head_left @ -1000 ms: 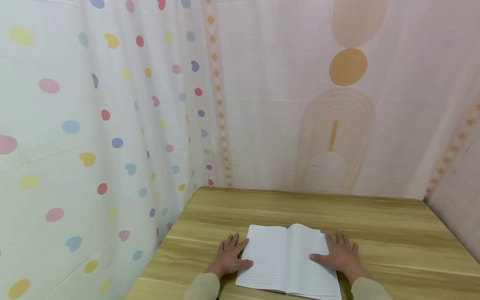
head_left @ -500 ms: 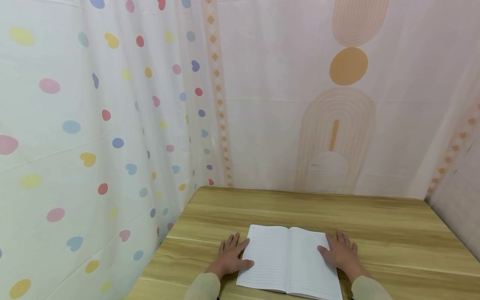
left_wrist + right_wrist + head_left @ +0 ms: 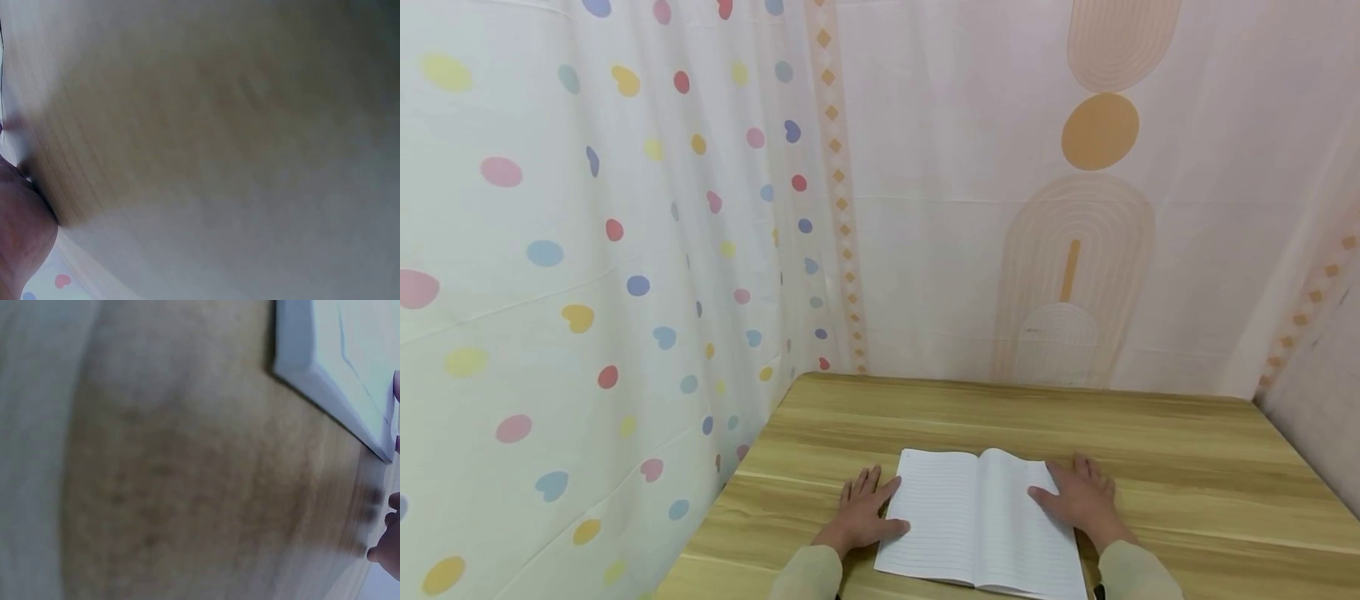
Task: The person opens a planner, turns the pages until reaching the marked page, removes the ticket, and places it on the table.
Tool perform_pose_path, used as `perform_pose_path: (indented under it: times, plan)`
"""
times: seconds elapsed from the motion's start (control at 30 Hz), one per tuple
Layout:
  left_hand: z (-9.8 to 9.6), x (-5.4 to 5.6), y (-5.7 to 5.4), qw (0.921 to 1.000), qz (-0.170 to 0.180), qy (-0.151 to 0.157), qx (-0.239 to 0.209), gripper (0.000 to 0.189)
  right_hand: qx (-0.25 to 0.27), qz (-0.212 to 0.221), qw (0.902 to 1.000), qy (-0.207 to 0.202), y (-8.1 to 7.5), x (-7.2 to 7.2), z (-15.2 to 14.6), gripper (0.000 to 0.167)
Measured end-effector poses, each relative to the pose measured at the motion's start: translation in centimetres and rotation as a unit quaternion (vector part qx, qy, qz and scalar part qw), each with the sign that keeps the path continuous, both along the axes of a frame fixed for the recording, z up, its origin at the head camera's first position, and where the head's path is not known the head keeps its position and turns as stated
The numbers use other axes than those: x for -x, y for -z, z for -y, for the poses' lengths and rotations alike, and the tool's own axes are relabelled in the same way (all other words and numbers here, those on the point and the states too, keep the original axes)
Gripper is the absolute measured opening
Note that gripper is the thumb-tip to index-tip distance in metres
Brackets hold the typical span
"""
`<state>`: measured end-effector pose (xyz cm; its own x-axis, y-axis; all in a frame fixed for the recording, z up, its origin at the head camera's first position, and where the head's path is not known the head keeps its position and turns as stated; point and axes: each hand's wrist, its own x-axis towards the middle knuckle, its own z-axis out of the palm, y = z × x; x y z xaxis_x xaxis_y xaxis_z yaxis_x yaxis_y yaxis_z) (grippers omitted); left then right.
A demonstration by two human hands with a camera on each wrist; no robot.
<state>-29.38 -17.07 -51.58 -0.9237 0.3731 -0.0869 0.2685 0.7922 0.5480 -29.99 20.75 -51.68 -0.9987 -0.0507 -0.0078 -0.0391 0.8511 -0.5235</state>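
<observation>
An open notebook [image 3: 942, 518] with lined white pages lies on the wooden table [image 3: 1000, 417] in the head view. My left hand [image 3: 857, 520] rests palm down at its left edge, fingers spread on the wood and thumb on the left page. At the upper right edge, my right hand [image 3: 1082, 502] has its thumb on the right page and its other fingers stretched over the table. That page bulges up beside the spine. The right wrist view catches a corner of the notebook [image 3: 337, 375] and some fingertips [image 3: 390, 547]. Part of the left hand [image 3: 25, 231] shows in the left wrist view.
Behind the table hangs a pale curtain [image 3: 925, 208] with arch patterns. Another curtain [image 3: 587, 333], dotted in colours, runs along the left side. Wood grain extends beyond the notebook to the table's far edge.
The right thumb slid outward across the page, then slightly inward again. The page flattened half a second ago and bulges by the spine again now. The left hand stays in place.
</observation>
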Motion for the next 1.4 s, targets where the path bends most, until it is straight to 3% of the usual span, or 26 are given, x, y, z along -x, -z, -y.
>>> perform_pose_path:
  times: [0.2,0.43,0.93,1.1,1.27,1.4]
  plan:
    - [-0.1,0.0,0.1,1.0000,-0.002,0.003,0.000,0.080,0.024,-0.011,0.9996,0.010,0.0,0.3,-0.1,0.077]
    - [-0.1,0.1,0.1,1.0000,0.001,0.003,-0.007,0.080,0.033,-0.046,0.9981,0.025,-0.7,0.1,-0.2,0.061]
    - [0.0,0.0,0.1,1.0000,0.000,0.005,-0.004,0.080,0.031,-0.109,0.9936,-0.001,-1.3,-0.2,-0.2,0.040]
    - [0.0,0.1,0.2,1.0000,-0.005,0.006,0.000,0.081,0.115,-0.094,0.9890,-0.009,-1.4,-0.3,0.1,0.038]
    - [0.0,0.2,0.3,1.0000,-0.003,0.004,0.005,0.082,0.184,-0.042,0.9819,0.017,-1.8,-0.3,0.5,0.049]
    - [0.0,0.3,0.2,1.0000,-0.002,0.004,0.007,0.081,0.229,-0.020,0.9726,0.034,-2.0,-0.3,0.5,0.046]
